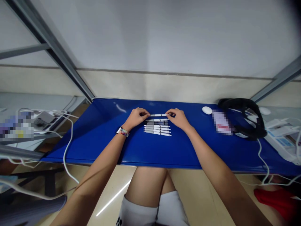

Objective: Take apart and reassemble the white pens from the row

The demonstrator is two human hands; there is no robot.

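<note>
A white pen [158, 115] with dark bands lies crosswise between my two hands, one end at each. My left hand [137, 117] pinches its left end between thumb and fingertips, and my right hand [178, 118] pinches its right end. Just below it on the blue desk, several more pens [158, 129] lie side by side in a neat stack of rows, some grey and white, the upper ones darker. Their tips point left. A watch and a coloured woven bracelet [123, 131] circle my left wrist.
The blue desk [101, 138] backs onto a pale wall. A white mouse-like oval [207, 110], a blurred-out packet [222, 122] and a black headset [244, 125] sit at right. White cables [68, 147] hang at left; metal frame posts [68, 69] flank the desk.
</note>
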